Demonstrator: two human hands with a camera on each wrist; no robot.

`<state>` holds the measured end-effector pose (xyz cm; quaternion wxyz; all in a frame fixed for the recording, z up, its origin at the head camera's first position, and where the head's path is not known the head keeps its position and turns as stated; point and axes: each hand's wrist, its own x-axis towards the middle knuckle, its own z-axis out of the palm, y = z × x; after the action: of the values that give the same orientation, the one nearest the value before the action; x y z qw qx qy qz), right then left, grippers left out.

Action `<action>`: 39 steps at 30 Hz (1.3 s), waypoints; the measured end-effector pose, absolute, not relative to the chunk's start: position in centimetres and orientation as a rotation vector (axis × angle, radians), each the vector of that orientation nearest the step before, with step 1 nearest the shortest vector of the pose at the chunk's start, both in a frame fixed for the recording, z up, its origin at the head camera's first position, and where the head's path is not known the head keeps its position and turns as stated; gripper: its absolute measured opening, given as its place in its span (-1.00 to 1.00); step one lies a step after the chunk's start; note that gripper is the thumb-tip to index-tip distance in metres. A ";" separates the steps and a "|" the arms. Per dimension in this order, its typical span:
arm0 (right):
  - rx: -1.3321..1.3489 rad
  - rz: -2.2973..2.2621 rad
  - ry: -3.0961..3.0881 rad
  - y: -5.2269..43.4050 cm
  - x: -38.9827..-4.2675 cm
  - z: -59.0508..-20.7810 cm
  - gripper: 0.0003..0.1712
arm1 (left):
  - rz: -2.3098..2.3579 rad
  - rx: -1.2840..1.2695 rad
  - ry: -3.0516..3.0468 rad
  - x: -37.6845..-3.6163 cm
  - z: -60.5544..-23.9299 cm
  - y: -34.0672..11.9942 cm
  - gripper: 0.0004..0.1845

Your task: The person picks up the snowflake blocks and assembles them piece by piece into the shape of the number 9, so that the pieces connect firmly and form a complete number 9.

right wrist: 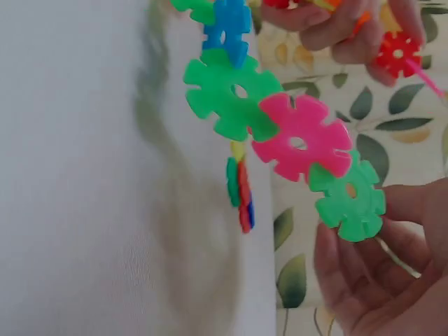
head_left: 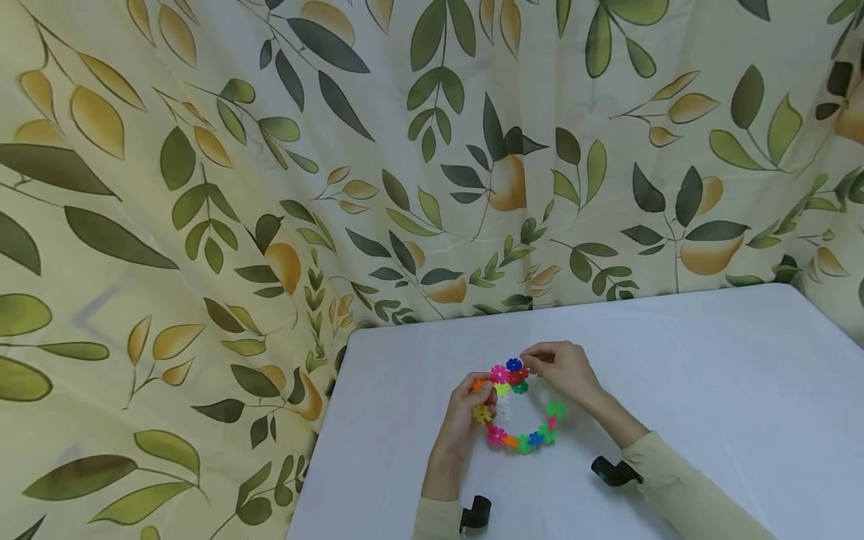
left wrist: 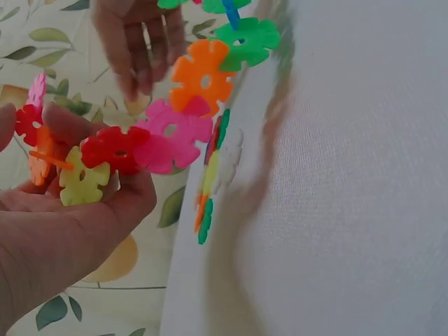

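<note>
My left hand (head_left: pixel 461 420) grips a curved chain of flower-shaped plastic interlocking discs (head_left: pixel 523 443), held above the table. In the left wrist view, its thumb and fingers close around the part with a yellow disc (left wrist: pixel 84 176) and a red disc (left wrist: pixel 115 150). From there the chain bends round to a green end disc (right wrist: pixel 350 199), which overlaps my right hand (right wrist: pixel 392 273) in the right wrist view. That hand hovers with loosely bent fingers, its fingertips beside a blue disc (head_left: pixel 514 364) in the head view. Nothing shows between its fingers.
Loose discs, among them a white one (head_left: pixel 503 409) and a dark green one (head_left: pixel 520 387), lie on the white table (head_left: pixel 709 390) beyond the chain. Leaf-patterned curtains (head_left: pixel 418 225) hang behind and left of the table. Black wrist-worn devices (head_left: pixel 616 471) stick out from both sleeves.
</note>
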<state>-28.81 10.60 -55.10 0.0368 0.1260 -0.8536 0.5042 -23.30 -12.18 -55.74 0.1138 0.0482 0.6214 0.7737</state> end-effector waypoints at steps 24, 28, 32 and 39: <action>0.779 0.961 -2.994 9.4 -32.6 -56.7 -0.81 | 2.224 0.167 1.852 -23.2 -55.6 -12.6 -0.66; 0.664 1.037 -3.020 9.7 -32.7 -56.9 -0.94 | 2.216 0.200 1.870 -23.2 -55.7 -12.7 -0.65; 0.624 1.109 -3.033 10.3 -32.6 -57.0 -0.89 | 2.224 0.215 1.862 -23.3 -55.7 -12.8 -0.64; 0.659 1.225 -2.988 10.9 -32.2 -57.4 -0.71 | 2.283 0.171 1.802 -23.4 -55.9 -12.9 -0.72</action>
<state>-32.23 10.91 -57.42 -0.0769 0.1992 -0.9039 0.3707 -23.41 -12.91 -55.88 0.1140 0.0583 0.6144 0.7785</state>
